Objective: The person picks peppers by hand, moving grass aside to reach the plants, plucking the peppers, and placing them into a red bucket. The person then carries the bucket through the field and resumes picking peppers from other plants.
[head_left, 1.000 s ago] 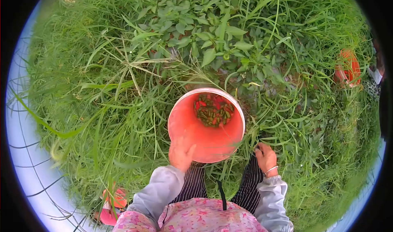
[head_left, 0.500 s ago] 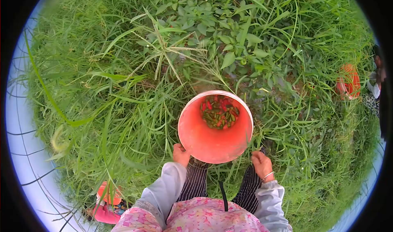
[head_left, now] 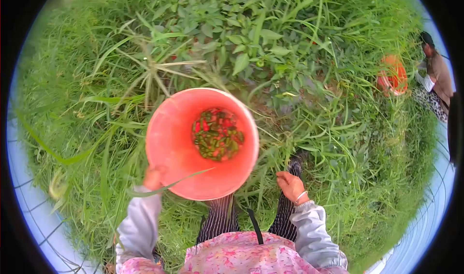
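Observation:
A red bucket point(head_left: 164, 143) hangs tilted towards me over the grass, its pale rim facing up. Green and red chili peppers point(head_left: 220, 134) lie at the bottom of it. My left hand point(head_left: 153, 177) is closed on the bucket's near-left rim, slightly blurred. A grass blade point(head_left: 188, 177) crosses in front of the rim beside that hand. My right hand point(head_left: 291, 184), with a bracelet at the wrist, is apart from the bucket, near my right knee. Its fingers are curled together, and nothing shows in them.
Leafy pepper plants point(head_left: 241, 47) grow ahead among tall grass and weeds point(head_left: 106, 85). At the right, another person point(head_left: 437, 76) crouches next to an orange-red bucket point(head_left: 396, 73). My striped trouser legs point(head_left: 220, 218) are below the bucket.
The bucket has moved left with my left hand and looks larger, closer to the camera. My right hand has shifted slightly left. More of the other person shows at the right.

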### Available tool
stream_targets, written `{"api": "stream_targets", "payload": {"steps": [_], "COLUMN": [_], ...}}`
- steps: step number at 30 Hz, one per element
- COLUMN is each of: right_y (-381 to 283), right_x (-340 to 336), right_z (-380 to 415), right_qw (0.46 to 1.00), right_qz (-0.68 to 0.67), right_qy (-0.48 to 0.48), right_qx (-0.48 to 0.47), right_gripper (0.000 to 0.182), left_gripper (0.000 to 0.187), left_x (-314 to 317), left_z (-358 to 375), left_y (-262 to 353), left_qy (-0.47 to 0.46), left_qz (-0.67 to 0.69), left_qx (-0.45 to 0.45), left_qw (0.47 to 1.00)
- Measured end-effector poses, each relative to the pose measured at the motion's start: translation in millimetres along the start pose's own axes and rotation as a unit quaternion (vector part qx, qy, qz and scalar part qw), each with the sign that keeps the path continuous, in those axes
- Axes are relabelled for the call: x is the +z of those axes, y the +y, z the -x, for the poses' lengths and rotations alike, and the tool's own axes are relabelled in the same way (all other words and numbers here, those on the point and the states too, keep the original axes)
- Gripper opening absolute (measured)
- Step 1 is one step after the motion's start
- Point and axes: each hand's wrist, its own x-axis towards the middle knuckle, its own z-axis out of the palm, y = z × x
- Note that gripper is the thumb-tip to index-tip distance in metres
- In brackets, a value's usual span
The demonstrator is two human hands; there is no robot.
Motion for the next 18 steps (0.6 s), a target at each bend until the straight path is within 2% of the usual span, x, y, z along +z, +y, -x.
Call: {"api": "stream_targets", "payload": {"steps": [1,2,3,4,5,6,9,11,13,16,18], "right_y": [-14.3,-16.0,-15.8,-14.7,-13.7,-14.8,-23.2,-33.3,-33.1,-33.6,-36.4], "right_x": [-6.9,-6.2,-4.7,-1.7,2.9,7.4,21.1,27.0,32.7,38.9,41.5], "right_z": [0.8,0.6,-2.8,-5.2,-7.3,-9.2,-14.5,-15.0,-14.8,-16.1,-16.2], "right_qw": [1.0,1.0,1.0,1.0,1.0,0.999,0.998,0.997,0.996,0.995,0.995], "right_qz": [0.015,0.003,-0.009,0.002,0.014,0.024,0.026,0.055,0.054,0.063,0.067], "right_qy": [0.0,-0.001,-0.002,-0.005,-0.011,-0.019,-0.05,-0.05,-0.055,-0.062,-0.058], "right_qx": [-0.005,0.002,0.003,0.001,-0.004,-0.011,-0.012,-0.028,-0.041,-0.05,-0.046], "right_gripper": [0.022,0.023,0.023,0.024,0.024,0.025,0.028,0.028,0.028,0.029,0.029], "left_gripper": [0.023,0.019,0.019,0.02,0.02,0.02,0.044,0.045,0.045,0.043,0.041], "left_x": [-29.8,-68.1,-104.2,-141.0,-148.4,-151.7,-141.5,-111.6,-91.7,-86.5,-100.0], "left_z": [1.7,7.0,5.9,-4.5,-6.2,-7.9,-61.7,-114.8,-184.2,-183.9,-175.7], "left_y": [13.5,22.1,36.5,33.7,45.7,56.8,46.7,18.2,-20.9,17.6,26.1], "left_qy": [0.038,0.038,0.03,-0.003,0.027,0.061,0.123,0.173,0.232,0.201,0.157], "left_qz": [0.057,0.061,-0.003,0.005,0.021,0.037,0.035,0.005,-0.062,-0.058,-0.068], "left_qx": [-0.003,0.043,0.05,0.113,0.096,0.079,0.027,0.003,0.055,-0.085,-0.085], "left_qw": [0.998,0.997,0.998,0.994,0.995,0.994,0.991,0.985,0.969,0.974,0.982]}}
